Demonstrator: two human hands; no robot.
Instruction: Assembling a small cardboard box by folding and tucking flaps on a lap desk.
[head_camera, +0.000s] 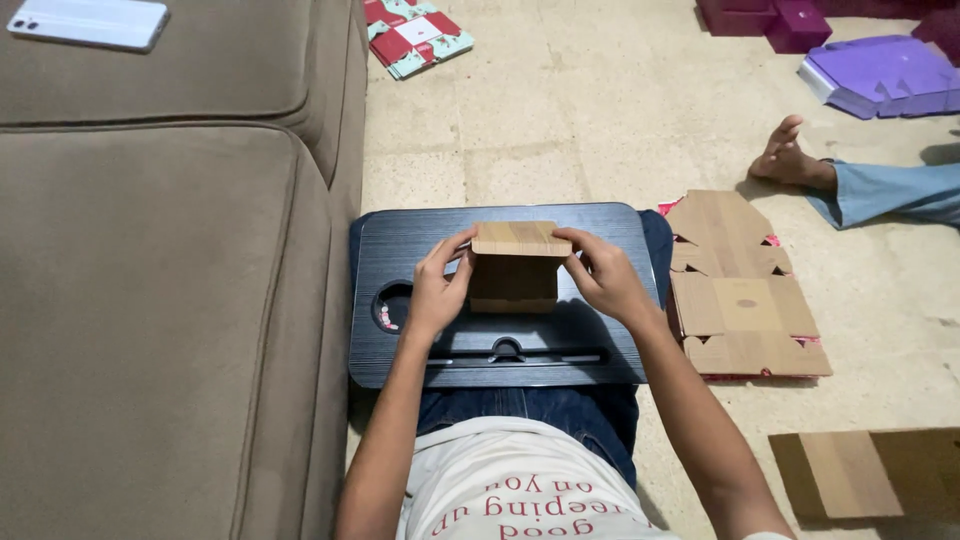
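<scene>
A wide brown sofa (150, 300) along the left side, with a pale phone (88, 22) lying flat near its back edge. Pale tiled floor (560, 120) on the right, carrying a stack of flat brown cardboard blanks (745, 300) just beside the lap, one more flat cardboard sheet (860, 472) cut off at the lower right corner, purple boxes (880, 72) at the top right, and red and green printed sheets (415, 35) at the top. Another person's bare foot (785, 155) and blue trouser leg resting on the floor, well apart from the work. On the lap, a dark table (600, 225) with a round cup hole on its left. In the middle of it, a half-folded brown cardboard box (515, 265), standing upright with the top flap bent over. Left hand (435, 290) and right hand (600, 275) pressed on the two sides, fingers (455, 245) closed around the upper corners. Possible trouble: uneven pressure may crease a wall or let a flap spring open. Front of the box, its inside and the tabs hidden; small things in the cup hole too small to tell.
</scene>
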